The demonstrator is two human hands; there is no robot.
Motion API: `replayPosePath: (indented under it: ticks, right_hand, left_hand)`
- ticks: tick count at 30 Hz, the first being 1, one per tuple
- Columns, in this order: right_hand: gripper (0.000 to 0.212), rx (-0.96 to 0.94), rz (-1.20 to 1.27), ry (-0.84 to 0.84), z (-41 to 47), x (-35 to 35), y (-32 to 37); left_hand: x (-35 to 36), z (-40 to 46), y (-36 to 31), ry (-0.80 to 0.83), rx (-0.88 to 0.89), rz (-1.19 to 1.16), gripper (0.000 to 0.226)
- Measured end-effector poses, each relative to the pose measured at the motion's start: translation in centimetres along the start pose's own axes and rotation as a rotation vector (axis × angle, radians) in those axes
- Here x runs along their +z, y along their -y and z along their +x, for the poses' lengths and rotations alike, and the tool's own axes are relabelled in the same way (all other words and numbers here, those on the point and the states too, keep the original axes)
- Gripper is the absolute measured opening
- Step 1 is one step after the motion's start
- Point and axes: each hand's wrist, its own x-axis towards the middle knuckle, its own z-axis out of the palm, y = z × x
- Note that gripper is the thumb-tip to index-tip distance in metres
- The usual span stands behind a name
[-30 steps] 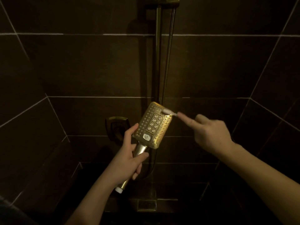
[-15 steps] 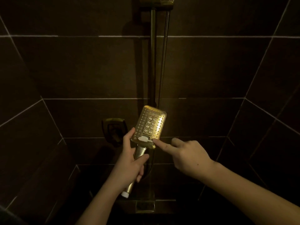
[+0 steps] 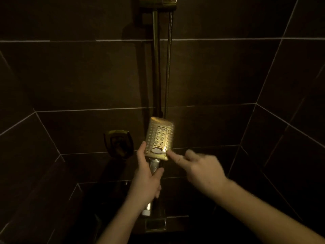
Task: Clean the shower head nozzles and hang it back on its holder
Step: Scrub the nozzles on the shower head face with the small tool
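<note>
A gold rectangular shower head (image 3: 159, 136) faces me, its nozzle face dotted, with a white oval button near its lower edge. My left hand (image 3: 146, 180) is wrapped around its chrome handle and holds it upright in front of the wall. My right hand (image 3: 202, 169) is blurred. Its index finger is stretched out and touches the lower right corner of the nozzle face, and the other fingers are curled. Whether that hand holds a small tool I cannot tell. The gold holder (image 3: 157, 2) sits at the top of the slide rail (image 3: 155, 67), far above the head.
The metal hose (image 3: 168, 67) hangs down beside the rail. A gold mixer handle (image 3: 118, 143) sticks out of the wall left of the head. Dark tiled walls close in on the left and right. A metal fitting (image 3: 155, 224) lies low beneath my hands.
My right index finger went from the head's top right corner down to its lower edge and now rests at the lower right corner. The head has turned slightly to the right.
</note>
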Motion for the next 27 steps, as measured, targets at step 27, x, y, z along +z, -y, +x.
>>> replayPosePath:
  ticks: [27]
  right_hand:
    - [0.036,0.212,0.051,0.376,1.7,-4.2,2.7]
  left_hand:
    - [1.5,1.7,-2.2,0.047,0.042,0.236,0.098]
